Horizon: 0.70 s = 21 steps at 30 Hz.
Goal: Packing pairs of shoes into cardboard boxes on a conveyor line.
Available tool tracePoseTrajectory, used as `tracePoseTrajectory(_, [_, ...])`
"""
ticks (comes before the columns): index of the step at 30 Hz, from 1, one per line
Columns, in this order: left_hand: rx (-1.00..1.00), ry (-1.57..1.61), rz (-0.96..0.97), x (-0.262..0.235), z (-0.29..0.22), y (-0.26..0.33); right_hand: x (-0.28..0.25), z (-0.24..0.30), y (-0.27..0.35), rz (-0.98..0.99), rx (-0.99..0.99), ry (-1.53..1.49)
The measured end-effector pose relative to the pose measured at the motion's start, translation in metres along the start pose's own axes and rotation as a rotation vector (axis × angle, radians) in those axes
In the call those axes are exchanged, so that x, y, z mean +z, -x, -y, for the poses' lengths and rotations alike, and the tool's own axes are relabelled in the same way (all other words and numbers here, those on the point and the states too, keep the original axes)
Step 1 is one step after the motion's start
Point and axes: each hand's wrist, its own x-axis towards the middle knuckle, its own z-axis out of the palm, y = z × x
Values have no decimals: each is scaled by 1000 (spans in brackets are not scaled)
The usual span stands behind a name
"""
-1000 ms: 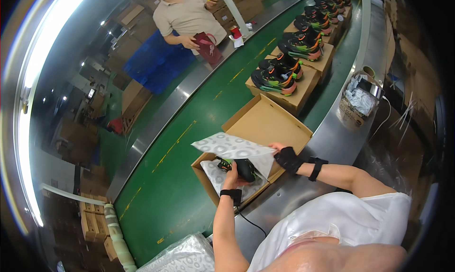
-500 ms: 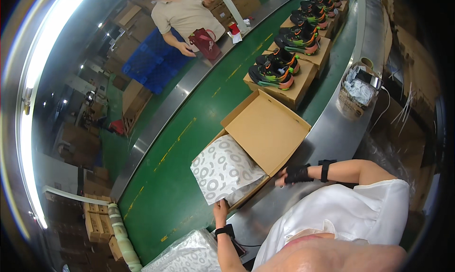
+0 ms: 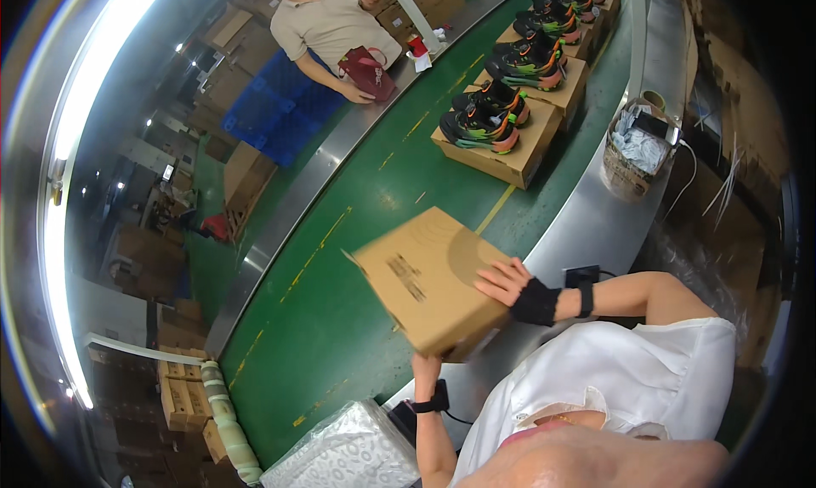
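Observation:
A brown cardboard shoebox [image 3: 438, 275] stands tilted in front of me, its lid folded over and the patterned paper inside out of sight. A flap sticks out at its far left corner. My right hand [image 3: 508, 286], in a black wrist wrap, lies on the lid's right edge with fingers stretched out. At the near left corner, my left hand [image 3: 426, 371] is against the box, and its fingers are hidden behind the cardboard. Beside my left forearm lies a plastic-wrapped stack of patterned white paper [image 3: 344, 450].
A green conveyor belt [image 3: 314, 309] runs between metal edges. Farther along it, black and orange sneakers [image 3: 484, 127] stand on a row of shoeboxes [image 3: 531, 152]. An open carton [image 3: 625, 169] sits on the right metal edge. Across the belt, a person [image 3: 331, 29] stands by a dark red bag [image 3: 367, 73].
The open lid has come down over the paper, and the box has turned. My right hand has moved from beside the box onto the lid. The sneakers' boxes have shifted slightly.

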Motion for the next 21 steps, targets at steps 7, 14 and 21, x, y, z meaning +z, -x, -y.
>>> tracePoseTrajectory(7, [-627, 707, 228, -9, 28, -13, -44, -66, 77, 37, -227, 56])
tracePoseTrajectory(14, [-518, 865, 100, 45, 13, -92, -49, -89, 110, -59, -240, 178])
tracePoseTrajectory(21, [-535, 808, 146, 60, -12, -105, -50, -113, 125, -124, -235, 213])
